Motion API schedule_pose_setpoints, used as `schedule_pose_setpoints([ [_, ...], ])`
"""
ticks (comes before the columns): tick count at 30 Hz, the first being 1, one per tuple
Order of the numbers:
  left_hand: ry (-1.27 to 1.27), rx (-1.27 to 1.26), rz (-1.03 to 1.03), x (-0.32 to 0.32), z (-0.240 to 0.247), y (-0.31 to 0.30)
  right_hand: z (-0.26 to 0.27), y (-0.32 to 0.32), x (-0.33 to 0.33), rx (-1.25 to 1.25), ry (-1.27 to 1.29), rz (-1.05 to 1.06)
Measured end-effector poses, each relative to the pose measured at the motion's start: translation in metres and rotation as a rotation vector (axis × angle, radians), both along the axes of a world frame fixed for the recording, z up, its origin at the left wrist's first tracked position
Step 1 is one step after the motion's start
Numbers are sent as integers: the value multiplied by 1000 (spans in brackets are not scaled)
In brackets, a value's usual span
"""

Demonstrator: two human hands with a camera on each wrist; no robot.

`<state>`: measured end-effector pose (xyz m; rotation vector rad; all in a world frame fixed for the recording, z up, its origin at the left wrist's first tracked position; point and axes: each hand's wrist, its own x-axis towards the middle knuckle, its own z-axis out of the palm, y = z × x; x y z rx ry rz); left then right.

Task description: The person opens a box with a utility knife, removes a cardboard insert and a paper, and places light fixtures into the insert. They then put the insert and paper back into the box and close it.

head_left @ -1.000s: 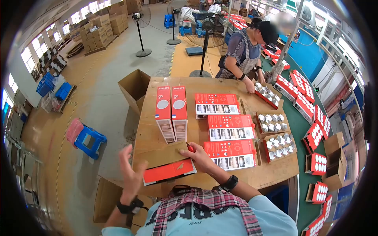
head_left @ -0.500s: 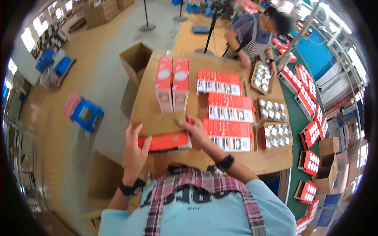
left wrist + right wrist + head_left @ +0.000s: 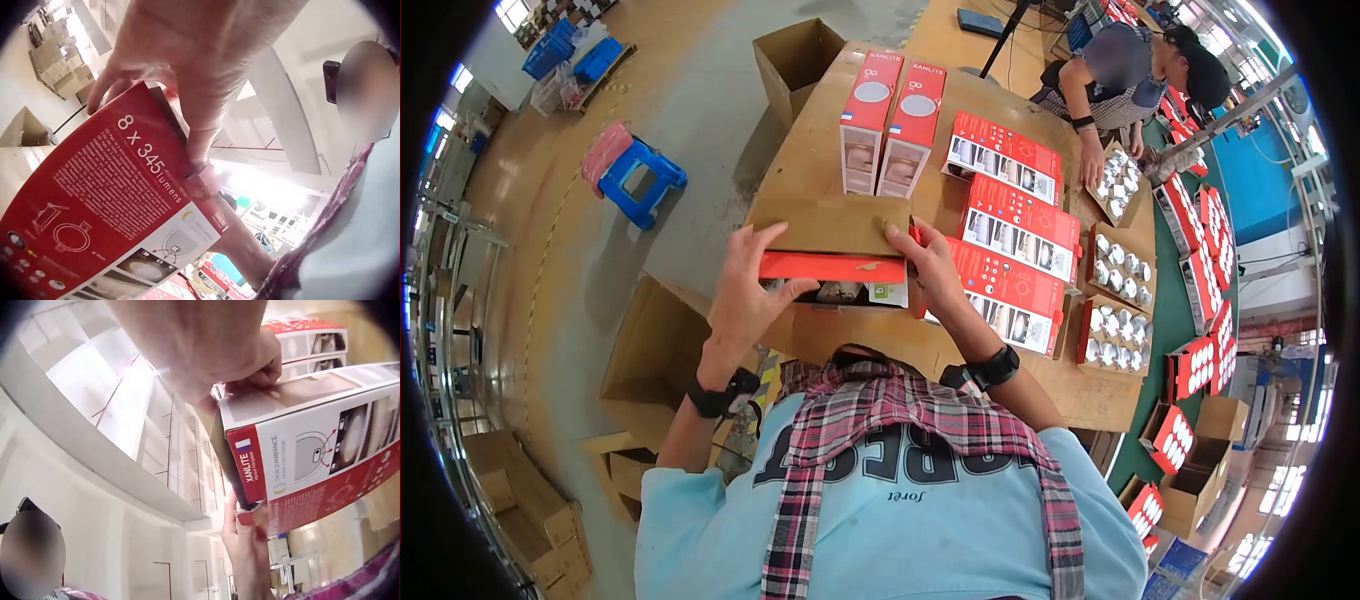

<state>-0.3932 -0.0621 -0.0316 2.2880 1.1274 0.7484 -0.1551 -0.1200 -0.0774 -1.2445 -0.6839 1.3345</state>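
A red and white light carton [image 3: 835, 268] stands in front of me with its brown-inside lid flap [image 3: 830, 222] folded up. Below its red tuck flap, a dark slot shows part of the contents and a green label [image 3: 887, 292]. My left hand [image 3: 745, 290] grips the carton's left end, thumb at the front and fingers over the flap. In the left wrist view, the left hand [image 3: 187, 69] straddles the carton's open edge. My right hand [image 3: 930, 268] holds the right end, thumb on the brown flap; in the right wrist view, the right hand [image 3: 250, 369] partly hides that corner.
Two upright cartons [image 3: 890, 125] stand just beyond. Several cartons [image 3: 1010, 220] lie to the right, beside trays of silver-backed lamps [image 3: 1115, 335]. Another person [image 3: 1100, 90] works at the far right corner. A green conveyor [image 3: 1155, 375] runs along the right; open brown boxes [image 3: 655, 350] sit left.
My left hand has come in from the left onto the carton's left end. The red tuck flap has tilted up, uncovering the slot. The right hand keeps its hold; the head view has shifted.
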Motion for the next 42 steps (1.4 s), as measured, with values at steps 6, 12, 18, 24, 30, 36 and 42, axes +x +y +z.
schedule_pose_setpoints([
  [6,-323,-337,179,10,2,25,5,-19,-5,149,-73,-40],
  [12,-503,-358,146,25,-13,34,18,-37,5,330,-387,-276],
  [18,-430,-380,102,24,-23,46,47,-41,-6,842,-1126,186],
  [24,-247,-85,137,17,1,11,44,-37,-4,763,-1267,380],
  [30,-239,-287,113,-7,-21,-25,41,-40,0,858,-1265,458],
  [36,-83,-112,38,-4,-7,-22,40,-37,-2,839,-1252,431],
  [42,-282,-292,387,-30,-41,-2,46,-50,18,750,-1064,316],
])
